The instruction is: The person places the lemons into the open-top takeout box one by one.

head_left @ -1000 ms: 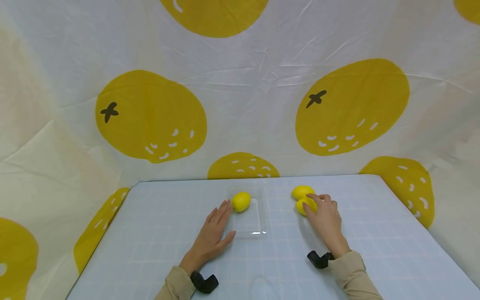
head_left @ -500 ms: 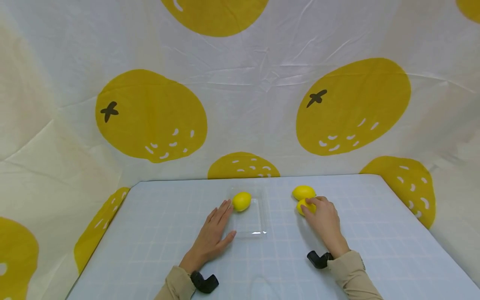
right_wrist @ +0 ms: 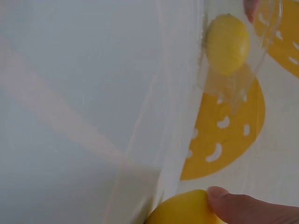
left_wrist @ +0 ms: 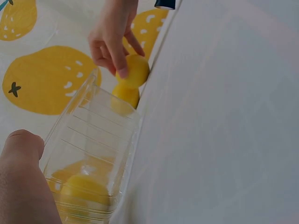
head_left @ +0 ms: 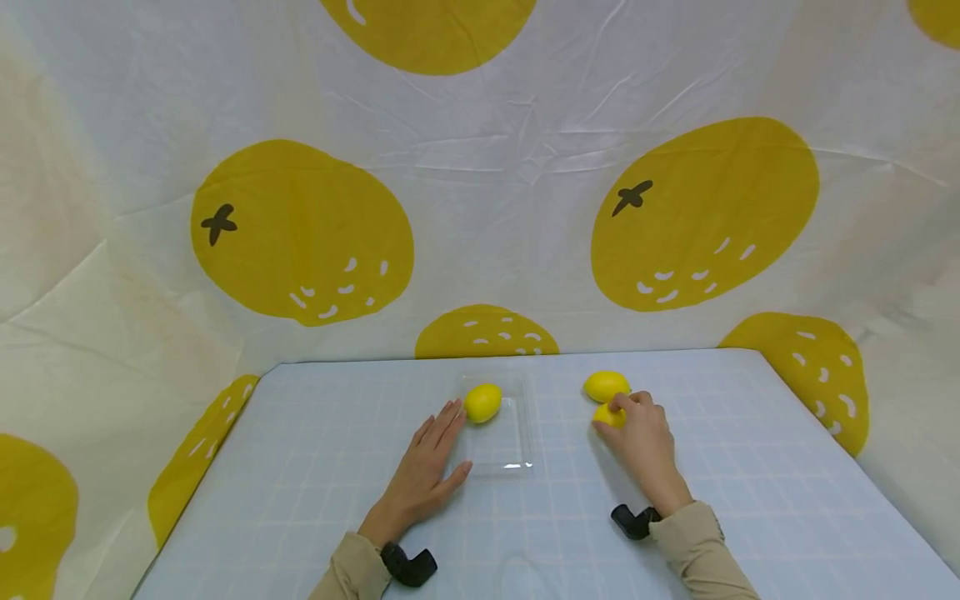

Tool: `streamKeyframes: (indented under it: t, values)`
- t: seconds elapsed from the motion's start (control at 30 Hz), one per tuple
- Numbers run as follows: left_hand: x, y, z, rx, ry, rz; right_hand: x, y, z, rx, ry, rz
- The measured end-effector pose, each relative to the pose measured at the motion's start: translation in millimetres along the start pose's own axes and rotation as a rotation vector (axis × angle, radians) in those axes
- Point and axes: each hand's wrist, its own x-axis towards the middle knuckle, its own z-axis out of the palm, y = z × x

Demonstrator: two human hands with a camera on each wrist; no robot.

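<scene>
Your left hand point(head_left: 418, 477) lies on the bench point(head_left: 300, 483) at the left side of the clear box point(head_left: 495, 450), its fingers straight and loose. A yellow lemon point(head_left: 482, 403) sits inside the box, toward its far left corner. To the right of the box, well apart from it, your right hand point(head_left: 647, 444) pinches the nearer lemon point(head_left: 608, 415) between thumb and fingers; another lemon point(head_left: 606, 385) rests just behind that one, farther from you.
</scene>
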Motion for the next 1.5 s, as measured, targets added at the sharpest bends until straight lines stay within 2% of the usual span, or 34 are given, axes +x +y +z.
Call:
streamKeyframes:
  t: [0.27, 0.73, 1.0, 1.27, 1.5]
  values:
    - [0.0, 0.3, 0.0, -0.001, 0.020, 0.015, -3.4, -3.3, -2.0, -0.017, -0.033, 0.011]
    - [-0.6, 0.6, -0.3, -0.004, 0.006, 0.001, -9.4, -9.9, -3.8, -0.016, -0.091, 0.024]
    - [0.0, 0.8, -0.6, -0.005, -0.001, -0.003, -10.5, -10.3, -6.1, -0.021, -0.094, -0.027]
    - [0.1, 0.7, -0.5, -0.008, -0.013, -0.009, -11.7, -11.3, -11.2, -0.039, -0.144, -0.074]
    - [0.3, 1.1, -0.9, -0.005, -0.012, -0.007, -14.2, -12.8, -10.6, -0.027, -0.152, -0.096]
